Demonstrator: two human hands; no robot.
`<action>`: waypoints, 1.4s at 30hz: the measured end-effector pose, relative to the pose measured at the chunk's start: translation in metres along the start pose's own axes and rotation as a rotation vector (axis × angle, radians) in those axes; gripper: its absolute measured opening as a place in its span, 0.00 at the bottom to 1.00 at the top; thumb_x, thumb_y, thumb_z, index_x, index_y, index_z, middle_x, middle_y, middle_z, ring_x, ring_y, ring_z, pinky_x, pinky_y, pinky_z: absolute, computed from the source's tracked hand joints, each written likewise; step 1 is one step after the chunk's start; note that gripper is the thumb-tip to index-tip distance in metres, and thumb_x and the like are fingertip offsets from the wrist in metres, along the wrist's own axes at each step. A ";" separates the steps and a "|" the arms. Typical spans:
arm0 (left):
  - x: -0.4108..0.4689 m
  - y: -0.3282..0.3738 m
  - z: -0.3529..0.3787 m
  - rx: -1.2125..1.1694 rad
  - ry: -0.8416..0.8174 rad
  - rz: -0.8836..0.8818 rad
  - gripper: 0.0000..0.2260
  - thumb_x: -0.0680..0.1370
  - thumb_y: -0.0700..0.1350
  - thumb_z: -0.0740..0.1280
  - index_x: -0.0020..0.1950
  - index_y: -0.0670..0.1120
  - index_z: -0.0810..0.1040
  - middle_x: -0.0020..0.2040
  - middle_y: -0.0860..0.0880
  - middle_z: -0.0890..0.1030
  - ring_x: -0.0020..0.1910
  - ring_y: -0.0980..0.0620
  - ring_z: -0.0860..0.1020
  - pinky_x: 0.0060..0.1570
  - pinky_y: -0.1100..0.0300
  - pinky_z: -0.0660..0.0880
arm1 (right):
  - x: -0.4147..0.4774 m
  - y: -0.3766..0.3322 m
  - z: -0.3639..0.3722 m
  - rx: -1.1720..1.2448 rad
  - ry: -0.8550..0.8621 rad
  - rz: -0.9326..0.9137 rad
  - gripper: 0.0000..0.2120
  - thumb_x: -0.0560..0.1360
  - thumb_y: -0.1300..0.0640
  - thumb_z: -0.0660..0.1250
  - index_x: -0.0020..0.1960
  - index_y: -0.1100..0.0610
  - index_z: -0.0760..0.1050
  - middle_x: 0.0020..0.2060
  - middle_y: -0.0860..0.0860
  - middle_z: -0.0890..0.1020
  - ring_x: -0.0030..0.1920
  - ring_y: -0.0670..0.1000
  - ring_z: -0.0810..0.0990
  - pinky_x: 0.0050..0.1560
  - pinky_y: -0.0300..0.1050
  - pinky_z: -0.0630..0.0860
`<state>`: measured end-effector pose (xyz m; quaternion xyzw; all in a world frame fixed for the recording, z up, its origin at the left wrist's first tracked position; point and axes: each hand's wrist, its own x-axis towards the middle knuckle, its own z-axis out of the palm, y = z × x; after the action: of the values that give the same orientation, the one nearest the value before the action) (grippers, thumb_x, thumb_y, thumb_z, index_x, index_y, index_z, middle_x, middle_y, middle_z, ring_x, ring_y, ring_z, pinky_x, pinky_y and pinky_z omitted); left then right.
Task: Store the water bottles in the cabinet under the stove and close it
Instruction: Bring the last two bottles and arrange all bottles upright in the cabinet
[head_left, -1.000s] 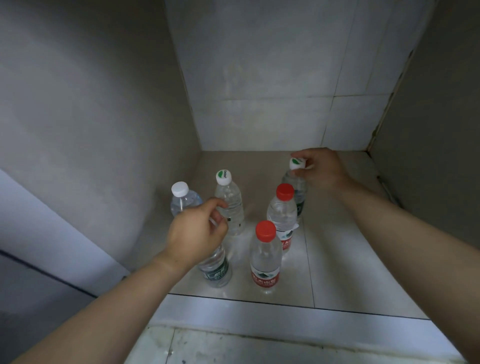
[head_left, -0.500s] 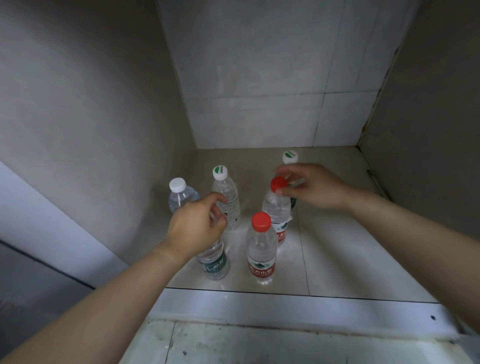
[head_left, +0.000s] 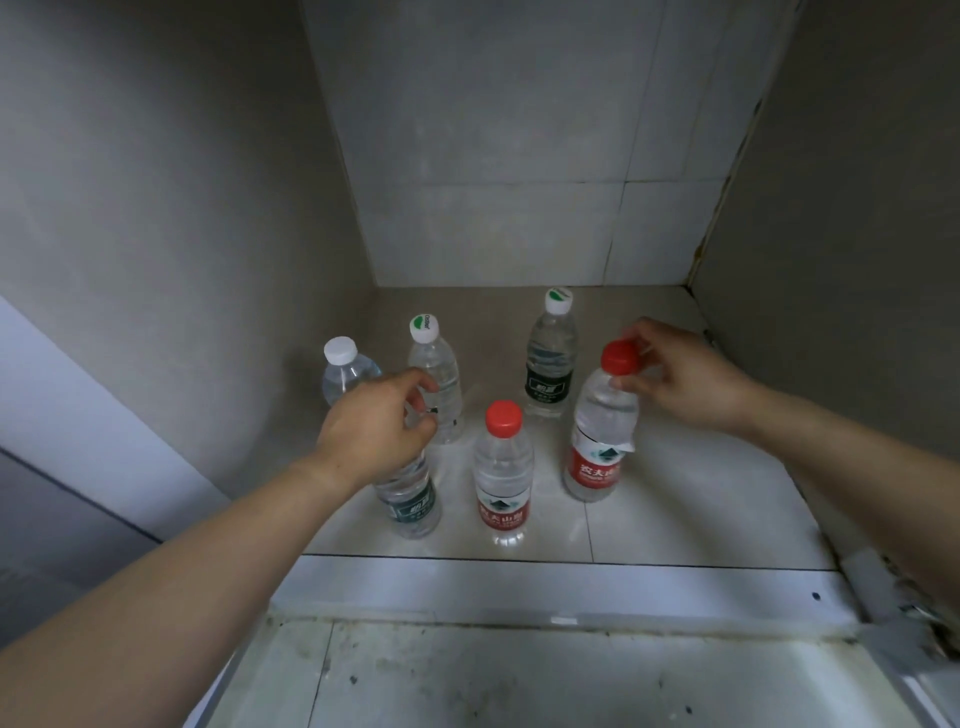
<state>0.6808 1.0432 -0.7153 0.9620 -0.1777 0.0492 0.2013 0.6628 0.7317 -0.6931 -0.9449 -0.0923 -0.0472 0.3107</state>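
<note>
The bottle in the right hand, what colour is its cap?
Red. The cap shows best in the head view, pinched by the right hand.

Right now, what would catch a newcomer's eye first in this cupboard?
Six water bottles stand on the pale cabinet floor. The right hand pinches the cap of a red-labelled bottle at the right; the left hand grips a dark-labelled bottle at front left.

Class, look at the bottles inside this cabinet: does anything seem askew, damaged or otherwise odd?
One thing: the red-capped bottle held at its neck by the right hand leans left, and its red label is torn, with a white flap peeling away at the top edge. The other five bottles stand upright, and nothing looks spilled.
</note>
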 end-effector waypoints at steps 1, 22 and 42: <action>0.001 0.000 0.000 0.003 0.002 0.001 0.14 0.73 0.47 0.66 0.58 0.51 0.75 0.45 0.56 0.80 0.42 0.52 0.79 0.41 0.55 0.78 | -0.005 0.003 -0.002 -0.027 -0.011 0.004 0.13 0.70 0.60 0.72 0.51 0.59 0.71 0.46 0.54 0.78 0.46 0.53 0.78 0.44 0.42 0.72; -0.021 -0.010 -0.031 0.038 -0.124 -0.020 0.14 0.69 0.50 0.71 0.53 0.52 0.77 0.52 0.51 0.80 0.51 0.48 0.78 0.49 0.53 0.76 | 0.009 -0.085 0.044 -0.056 -0.373 -0.230 0.24 0.67 0.51 0.75 0.61 0.51 0.73 0.54 0.46 0.79 0.51 0.46 0.77 0.48 0.34 0.73; -0.003 0.004 -0.013 -0.135 0.039 -0.039 0.16 0.71 0.47 0.73 0.57 0.47 0.77 0.50 0.48 0.80 0.48 0.49 0.77 0.44 0.58 0.70 | 0.017 -0.047 0.004 -0.271 -0.328 -0.048 0.21 0.64 0.51 0.77 0.55 0.52 0.77 0.50 0.49 0.82 0.50 0.49 0.79 0.54 0.46 0.76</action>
<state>0.6765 1.0455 -0.7027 0.9484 -0.1577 0.0521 0.2700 0.6699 0.7733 -0.6670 -0.9705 -0.1568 0.0877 0.1606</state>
